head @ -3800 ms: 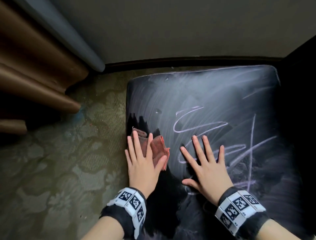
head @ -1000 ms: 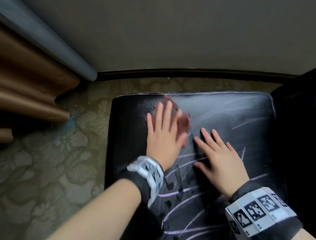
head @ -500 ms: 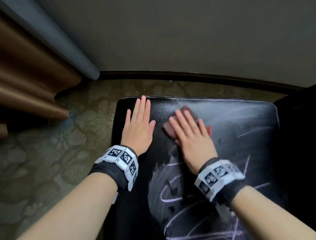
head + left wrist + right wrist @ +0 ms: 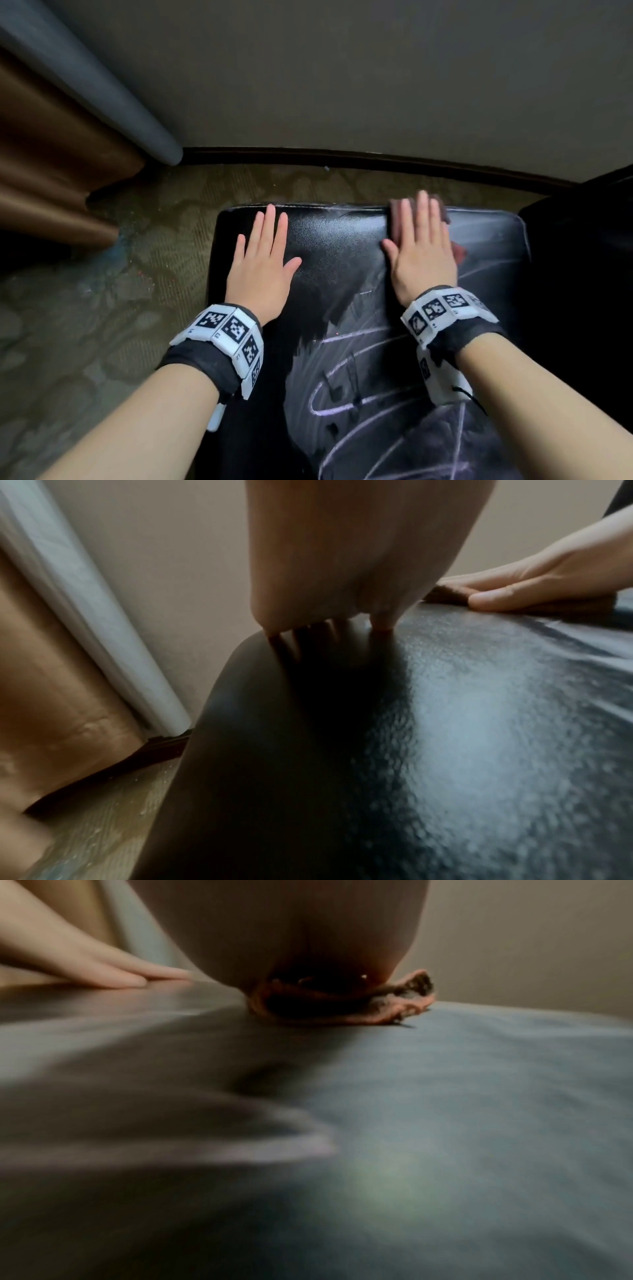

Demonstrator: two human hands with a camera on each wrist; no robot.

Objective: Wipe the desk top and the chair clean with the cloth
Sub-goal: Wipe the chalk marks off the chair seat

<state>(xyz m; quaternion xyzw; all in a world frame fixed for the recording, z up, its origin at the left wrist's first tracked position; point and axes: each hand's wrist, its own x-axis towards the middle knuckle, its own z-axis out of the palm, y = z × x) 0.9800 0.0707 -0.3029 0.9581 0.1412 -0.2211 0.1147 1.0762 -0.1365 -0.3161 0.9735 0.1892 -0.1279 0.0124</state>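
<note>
The black chair seat [image 4: 335,260] fills the lower middle of the head view, its near half covered in chalk scribbles [image 4: 346,401]. My right hand [image 4: 423,246] lies flat with straight fingers on the reddish-brown cloth [image 4: 394,212] and presses it down at the seat's far edge. The cloth [image 4: 404,1007] bulges out from under that palm in the right wrist view. My left hand [image 4: 263,263] rests flat and empty on the far left part of the seat [image 4: 445,723], fingers straight. The cloth [image 4: 445,592] also shows under the right fingers in the left wrist view.
Patterned carpet [image 4: 102,308] lies to the left of the seat. A beige wall with a dark baseboard [image 4: 342,159] runs just beyond it. Brown curtains [image 4: 44,164] and a grey drape [image 4: 102,92] hang at the left. The dark chair back [image 4: 582,274] stands to the right.
The cloth went from my left hand to my right. The right hand has slid it away and to the right, up to the far edge. The left hand stays flat on the seat.
</note>
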